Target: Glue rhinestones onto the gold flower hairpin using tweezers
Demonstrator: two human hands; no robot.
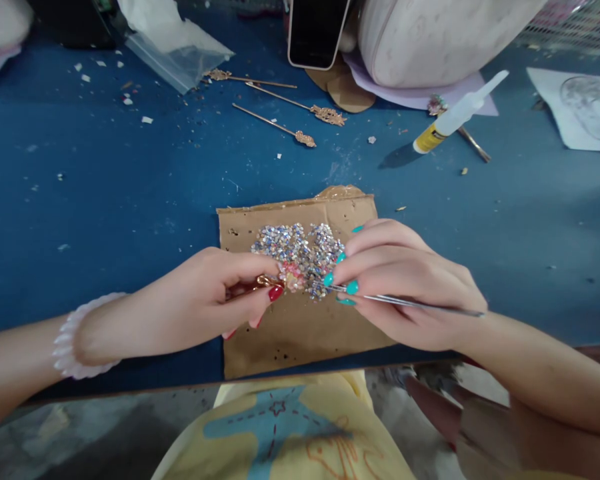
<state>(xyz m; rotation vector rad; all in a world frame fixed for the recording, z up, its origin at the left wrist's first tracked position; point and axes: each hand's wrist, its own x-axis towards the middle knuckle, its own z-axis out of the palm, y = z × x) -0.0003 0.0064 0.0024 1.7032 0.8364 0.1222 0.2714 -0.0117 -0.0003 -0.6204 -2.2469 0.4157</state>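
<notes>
My left hand [195, 303] is closed on a gold-coloured ornament with a cluster of pink and pale pieces [293, 276]; most of its metal part is hidden by my fingers. Pinched in my right hand [413, 283] is a pair of metal tweezers [405, 303]. Their tips are down among small glittering rhinestones [280, 241], right beside the pink cluster; whether they grip a stone is too small to tell. The rhinestones lie in a loose heap on a brown cardboard sheet [300, 343], under and behind both hands.
Gold hair sticks [305, 138] lie behind the cardboard on the blue table [130, 173]. A glue bottle [445, 123] stands at the right rear. Farther back are a phone [317, 33], a pale rounded bag [430, 40], a plastic bag [173, 50] and a printed sheet [563, 110].
</notes>
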